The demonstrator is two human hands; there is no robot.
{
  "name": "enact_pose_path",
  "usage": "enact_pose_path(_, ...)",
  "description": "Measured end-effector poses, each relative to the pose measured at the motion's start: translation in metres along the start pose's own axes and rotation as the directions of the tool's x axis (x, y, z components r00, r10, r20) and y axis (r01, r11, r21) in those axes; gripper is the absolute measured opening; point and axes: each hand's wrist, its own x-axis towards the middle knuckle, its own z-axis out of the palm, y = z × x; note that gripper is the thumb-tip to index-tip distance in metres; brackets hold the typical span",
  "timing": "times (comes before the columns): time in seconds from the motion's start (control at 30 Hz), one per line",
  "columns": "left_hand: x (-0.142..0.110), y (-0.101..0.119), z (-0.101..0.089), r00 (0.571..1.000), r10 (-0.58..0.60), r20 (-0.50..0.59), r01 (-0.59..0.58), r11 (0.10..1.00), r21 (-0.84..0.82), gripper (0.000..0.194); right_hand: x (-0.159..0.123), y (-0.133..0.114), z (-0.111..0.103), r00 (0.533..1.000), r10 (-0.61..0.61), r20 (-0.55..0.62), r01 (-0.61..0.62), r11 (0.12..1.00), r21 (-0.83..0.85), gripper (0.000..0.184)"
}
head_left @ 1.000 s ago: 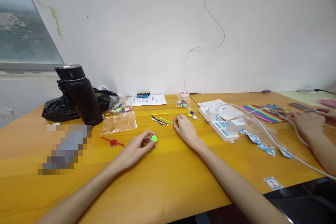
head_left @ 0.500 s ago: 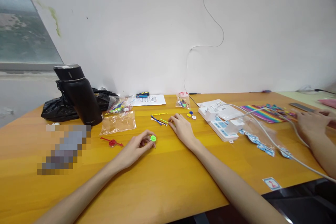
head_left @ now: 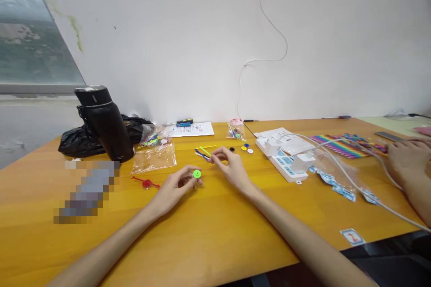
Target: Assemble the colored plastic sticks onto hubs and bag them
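Note:
My left hand [head_left: 177,187] pinches a small bright green disc [head_left: 197,174] with a raised centre, held just above the table. To its right, my right hand [head_left: 235,169] has thumb and fingertips closed on the end of a thin green arrow-like stick [head_left: 205,151], raised at a slant. Blue, white and yellow sticks [head_left: 201,155] lie under and behind it. A red arrow on a round base [head_left: 146,184] rests left of my left hand. Small discs in black, yellow, blue and white [head_left: 249,151] lie beyond my right hand.
A black bottle [head_left: 109,130] stands at left beside a blurred-out flat object [head_left: 89,193] and clear plastic bags [head_left: 155,158]. A white power strip [head_left: 284,166] with cables lies at right. Another person's hand [head_left: 409,157] is at the far right, near rainbow-coloured strips [head_left: 340,147].
My right hand has lifted the green stick off the table and drawn it slightly left, uncovering a black disc. My left hand still holds the green disc, now turned more upward.

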Motion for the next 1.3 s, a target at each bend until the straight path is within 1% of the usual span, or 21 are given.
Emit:
enact_pose_path(0.1, 0.000, 0.002, 0.003, 1.000, 0.015, -0.016, -0.016, 0.995, -0.094, 0.038, -0.008, -0.018, 0.009, 0.998, -0.048, 0.045, 0.044, 0.996, 0.083, 0.014)
enact_pose_path(0.23, 0.000, -0.002, 0.005, 1.000, 0.012, -0.017, -0.014, 0.994, -0.107, 0.039, -0.014, -0.029, 0.014, 0.990, -0.081, 0.114, 0.073, 0.995, 0.069, 0.014)
enact_pose_path(0.4, 0.001, -0.006, 0.003, 0.999, 0.030, -0.027, -0.033, 0.995, -0.097, 0.038, -0.014, -0.026, 0.016, 0.988, -0.065, 0.142, 0.054, 0.995, 0.085, 0.013)
enact_pose_path(0.8, 0.001, -0.001, 0.003, 0.998, 0.048, -0.046, -0.053, 0.993, -0.109, 0.033, -0.014, -0.023, 0.015, 0.984, -0.023, 0.175, 0.003, 0.994, 0.112, 0.016)
enact_pose_path(0.9, 0.002, -0.001, 0.003, 0.998, 0.057, -0.039, -0.061, 0.992, -0.114, 0.029, -0.014, -0.020, 0.017, 0.980, 0.011, 0.200, -0.041, 0.988, 0.146, 0.018)
enact_pose_path(0.97, 0.002, -0.001, 0.003, 0.998, 0.054, -0.040, -0.058, 0.992, -0.116, 0.028, -0.014, -0.017, 0.020, 0.976, 0.043, 0.213, -0.088, 0.975, 0.205, 0.020)
enact_pose_path(1.07, 0.001, 0.000, 0.003, 0.998, 0.050, -0.034, -0.054, 0.992, -0.117, 0.028, -0.012, -0.011, 0.022, 0.969, 0.104, 0.225, -0.171, 0.937, 0.305, 0.027)
enact_pose_path(1.17, 0.001, 0.002, 0.003, 0.998, 0.050, -0.032, -0.053, 0.992, -0.114, 0.031, -0.010, -0.005, 0.023, 0.960, 0.150, 0.238, -0.233, 0.899, 0.370, 0.034)
enact_pose_path(1.3, 0.000, 0.005, 0.003, 0.999, 0.049, -0.023, -0.051, 0.993, -0.106, 0.035, -0.008, -0.003, 0.022, 0.953, 0.173, 0.251, -0.271, 0.858, 0.437, 0.031)
